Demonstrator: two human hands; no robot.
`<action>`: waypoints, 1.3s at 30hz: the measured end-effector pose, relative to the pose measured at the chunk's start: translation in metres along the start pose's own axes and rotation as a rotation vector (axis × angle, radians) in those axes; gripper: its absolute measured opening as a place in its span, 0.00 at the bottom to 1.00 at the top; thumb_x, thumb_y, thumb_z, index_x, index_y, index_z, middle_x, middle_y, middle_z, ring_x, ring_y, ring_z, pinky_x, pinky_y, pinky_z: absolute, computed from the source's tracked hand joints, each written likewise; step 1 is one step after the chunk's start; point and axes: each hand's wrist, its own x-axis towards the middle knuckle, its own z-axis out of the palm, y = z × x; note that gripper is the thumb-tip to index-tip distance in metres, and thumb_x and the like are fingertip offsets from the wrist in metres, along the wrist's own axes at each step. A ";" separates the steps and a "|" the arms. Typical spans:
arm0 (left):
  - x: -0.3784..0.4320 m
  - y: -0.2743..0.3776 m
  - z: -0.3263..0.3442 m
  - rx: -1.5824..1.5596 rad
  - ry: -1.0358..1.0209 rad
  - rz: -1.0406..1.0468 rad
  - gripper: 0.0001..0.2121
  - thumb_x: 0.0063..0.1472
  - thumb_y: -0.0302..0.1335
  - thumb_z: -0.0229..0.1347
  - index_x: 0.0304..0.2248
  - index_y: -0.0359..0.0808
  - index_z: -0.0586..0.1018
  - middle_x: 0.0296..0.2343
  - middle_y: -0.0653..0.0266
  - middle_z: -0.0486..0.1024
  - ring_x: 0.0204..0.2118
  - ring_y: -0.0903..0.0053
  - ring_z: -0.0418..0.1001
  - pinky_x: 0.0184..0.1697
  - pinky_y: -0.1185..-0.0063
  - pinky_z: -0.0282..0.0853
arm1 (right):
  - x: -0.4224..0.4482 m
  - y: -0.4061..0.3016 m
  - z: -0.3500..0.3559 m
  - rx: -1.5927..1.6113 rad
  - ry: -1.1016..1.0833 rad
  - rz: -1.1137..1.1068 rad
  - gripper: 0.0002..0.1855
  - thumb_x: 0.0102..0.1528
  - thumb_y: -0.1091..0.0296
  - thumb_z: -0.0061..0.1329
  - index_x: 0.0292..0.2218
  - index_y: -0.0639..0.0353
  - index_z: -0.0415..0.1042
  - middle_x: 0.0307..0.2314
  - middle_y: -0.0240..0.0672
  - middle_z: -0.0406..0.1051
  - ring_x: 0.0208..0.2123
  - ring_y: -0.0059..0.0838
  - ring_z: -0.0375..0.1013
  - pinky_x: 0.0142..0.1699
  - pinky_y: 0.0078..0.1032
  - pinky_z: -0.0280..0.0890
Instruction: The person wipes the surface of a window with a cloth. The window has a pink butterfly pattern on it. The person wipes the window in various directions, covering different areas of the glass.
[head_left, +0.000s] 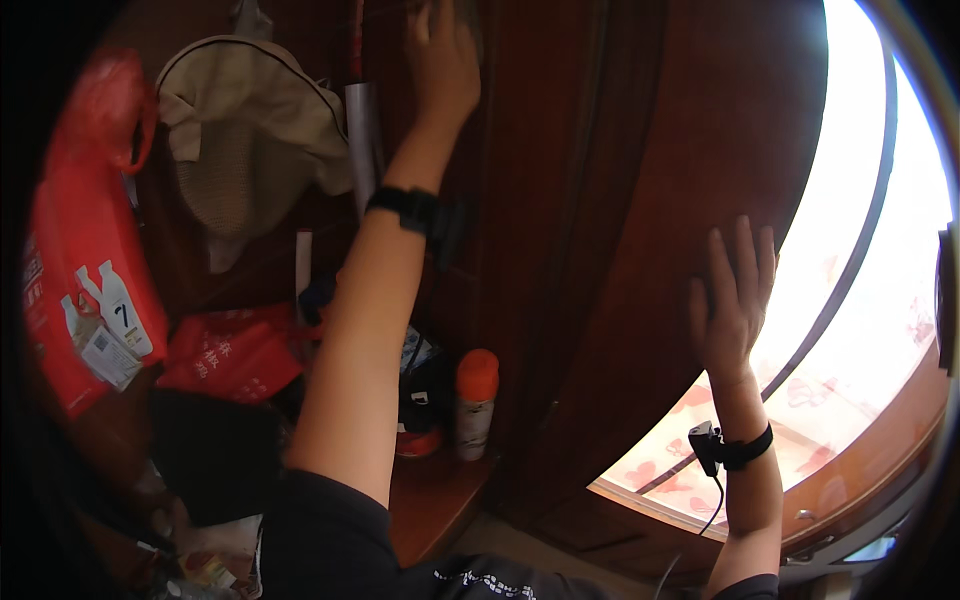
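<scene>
My left hand (448, 71) is raised to the top edge of the view against dark wood. Its fingertips are blurred and partly cut off, so whether they grip anything cannot be told. Lower on the right, my right hand (731, 307) has its fingers apart and appears to rest on the edge of a dark reddish-brown wooden door panel (720, 172). Nothing is held in that hand. Each wrist wears a black strap; a small boxed device with a cable (705, 448) sits at the right one.
A beige mesh-front bag (247, 127) hangs left of my left arm, beside a red bag (97, 225). Below are another red bag (225, 352) and a spray can with an orange cap (476, 405) on a wooden shelf (435, 510). Bright floral-patterned fabric (810, 420) shows right.
</scene>
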 end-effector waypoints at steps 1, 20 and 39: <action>-0.018 0.003 -0.006 -0.016 -0.014 -0.022 0.22 0.64 0.28 0.41 0.56 0.32 0.57 0.56 0.45 0.49 0.60 0.49 0.44 0.61 0.61 0.47 | 0.002 -0.001 -0.001 -0.005 0.001 0.000 0.23 0.51 0.69 0.45 0.50 0.55 0.67 0.56 0.41 0.55 0.60 0.46 0.46 0.63 0.44 0.41; -0.241 0.014 -0.067 -0.036 -0.231 -0.613 0.23 0.66 0.27 0.35 0.58 0.29 0.48 0.58 0.44 0.39 0.61 0.48 0.38 0.62 0.60 0.44 | 0.000 -0.001 -0.001 0.023 0.007 0.004 0.26 0.50 0.71 0.48 0.52 0.53 0.65 0.57 0.38 0.53 0.61 0.42 0.45 0.64 0.43 0.40; -0.008 -0.042 -0.012 -0.025 0.020 -0.110 0.20 0.66 0.29 0.37 0.56 0.32 0.59 0.55 0.42 0.51 0.57 0.53 0.53 0.58 0.67 0.55 | 0.001 0.000 -0.004 0.031 0.005 0.021 0.25 0.48 0.73 0.48 0.50 0.55 0.68 0.56 0.38 0.55 0.61 0.43 0.46 0.64 0.44 0.40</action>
